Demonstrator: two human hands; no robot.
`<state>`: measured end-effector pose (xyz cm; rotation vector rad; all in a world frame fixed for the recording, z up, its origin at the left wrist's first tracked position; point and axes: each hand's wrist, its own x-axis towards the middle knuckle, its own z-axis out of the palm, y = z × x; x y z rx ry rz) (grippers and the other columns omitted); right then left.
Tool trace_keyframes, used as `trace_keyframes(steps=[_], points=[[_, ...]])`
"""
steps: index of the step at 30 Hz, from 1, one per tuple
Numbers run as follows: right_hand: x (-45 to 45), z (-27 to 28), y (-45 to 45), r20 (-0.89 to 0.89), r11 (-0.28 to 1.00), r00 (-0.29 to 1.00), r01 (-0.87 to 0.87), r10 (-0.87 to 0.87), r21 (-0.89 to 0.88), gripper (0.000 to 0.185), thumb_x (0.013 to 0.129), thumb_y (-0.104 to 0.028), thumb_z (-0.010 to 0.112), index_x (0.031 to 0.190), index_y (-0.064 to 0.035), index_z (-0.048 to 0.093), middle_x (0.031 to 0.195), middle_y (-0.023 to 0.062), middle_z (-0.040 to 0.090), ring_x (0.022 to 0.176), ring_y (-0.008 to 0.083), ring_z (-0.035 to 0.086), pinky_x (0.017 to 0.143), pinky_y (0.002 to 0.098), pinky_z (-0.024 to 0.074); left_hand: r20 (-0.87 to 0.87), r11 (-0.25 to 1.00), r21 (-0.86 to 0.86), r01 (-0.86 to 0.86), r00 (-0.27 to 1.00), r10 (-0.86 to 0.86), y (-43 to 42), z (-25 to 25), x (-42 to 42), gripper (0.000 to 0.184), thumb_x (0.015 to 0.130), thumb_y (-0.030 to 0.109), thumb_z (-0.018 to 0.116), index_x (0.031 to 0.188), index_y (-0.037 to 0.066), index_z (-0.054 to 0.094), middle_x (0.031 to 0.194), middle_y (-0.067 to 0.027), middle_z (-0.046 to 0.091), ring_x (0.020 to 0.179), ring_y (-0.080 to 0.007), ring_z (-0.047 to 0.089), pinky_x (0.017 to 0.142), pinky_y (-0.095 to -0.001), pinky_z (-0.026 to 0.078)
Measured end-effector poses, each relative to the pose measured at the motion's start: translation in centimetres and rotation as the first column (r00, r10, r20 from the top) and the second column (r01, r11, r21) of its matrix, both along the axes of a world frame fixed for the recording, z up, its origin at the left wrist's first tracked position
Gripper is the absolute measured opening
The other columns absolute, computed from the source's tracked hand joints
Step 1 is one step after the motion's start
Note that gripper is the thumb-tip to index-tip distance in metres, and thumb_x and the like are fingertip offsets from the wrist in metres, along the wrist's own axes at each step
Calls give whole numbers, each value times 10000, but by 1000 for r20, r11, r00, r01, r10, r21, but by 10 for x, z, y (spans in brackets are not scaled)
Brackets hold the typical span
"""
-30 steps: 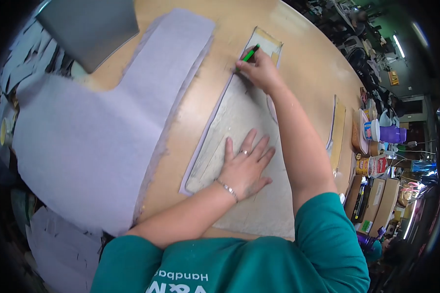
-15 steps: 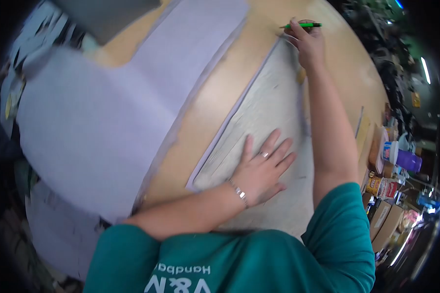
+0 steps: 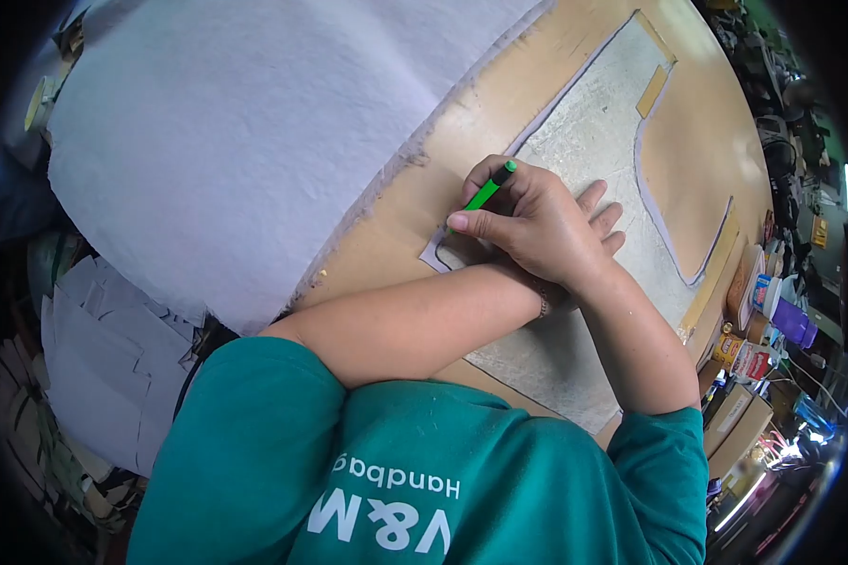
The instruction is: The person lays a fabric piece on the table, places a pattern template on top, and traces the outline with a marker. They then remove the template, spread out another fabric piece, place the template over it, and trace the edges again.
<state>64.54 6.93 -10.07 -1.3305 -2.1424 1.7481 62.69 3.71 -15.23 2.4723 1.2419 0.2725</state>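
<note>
A green pen (image 3: 487,191) is pinched in my right hand (image 3: 542,221), its tip down at the left edge of a stiff grey template (image 3: 589,118). Under the template lies lilac fabric (image 3: 431,256), showing as a narrow border; a dark line runs on it near the pen tip. My left hand (image 3: 605,218) rests on the template with its fingers spread, partly hidden beneath my right hand and wrist. My forearms cross.
Large fuzzy lilac fabric (image 3: 254,132) covers the left of the wooden table (image 3: 386,212). Marked pale sheets (image 3: 113,358) lie lower left. Tubs (image 3: 754,363), a purple container (image 3: 796,325) and cardboard boxes (image 3: 740,424) stand along the right side.
My right hand has come down with the pen from the template's far end to its near left corner, crossing over my left hand. The view has shifted, and the grey panel at upper left is gone.
</note>
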Motion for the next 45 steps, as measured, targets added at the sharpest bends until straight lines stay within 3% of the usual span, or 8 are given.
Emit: trace_keyframes(steps=[4,7,11,22,29,31,33,45], points=[[0,-8,-2,-31,997,998,-47,50,66,160,718,-109,643,772,-29,516,590,46,524,559,118,495,535,259,403,42,998,61,-32,999,30,0,-12,1,606,821,512,181,1338,198,149,1406,-50,102,1300,-181,45,1046,-423,43],[10,-10,12,-21,989,999,48,-45,140,152,723,-107,629,781,-33,510,606,52,520,572,132,493,552,270,407,337,995,-26,-100,936,103,-3,-45,27,633,812,486,323,1326,141,191,1395,-103,115,1294,-266,66,949,-615,132],[48,-20,91,-46,906,973,226,-225,358,158,764,-75,601,835,-23,469,729,40,530,711,95,495,646,234,408,92,979,-201,-45,994,65,0,17,3,649,746,489,488,1284,174,309,1371,-58,186,1282,-257,89,924,-627,141],[118,-58,289,-621,154,467,858,-630,489,184,729,-135,621,815,-22,505,701,81,563,648,174,541,615,291,433,27,984,-176,-4,1000,9,5,32,6,646,730,480,524,1276,196,329,1355,-44,213,1274,-269,102,866,-670,162],[177,-72,285,-699,213,200,975,-687,70,123,780,-83,567,785,-16,464,702,78,552,619,131,536,542,234,437,379,935,-319,-156,883,277,80,43,3,404,815,266,483,1166,70,448,1218,-111,424,1153,-293,347,902,-485,297],[175,-74,284,-724,197,176,979,-667,57,122,785,-72,559,797,-23,448,693,74,542,605,125,530,536,226,437,337,957,-31,-287,899,281,136,55,21,318,835,201,442,1122,72,490,1199,-99,450,1134,-311,367,915,-399,323],[176,-81,287,-707,187,232,972,-668,143,123,789,-67,553,809,-25,439,689,71,536,605,123,531,538,229,436,228,915,235,-329,933,277,192,38,43,341,853,224,408,1177,126,449,1269,-63,386,1198,-302,293,942,-482,280],[153,-69,344,-430,446,619,779,-657,441,251,723,-189,639,848,-4,525,755,130,591,710,228,583,653,311,451,-118,928,72,-367,920,373,249,12,61,438,860,367,277,1282,254,309,1376,-1,200,1280,-275,103,950,-626,109]])
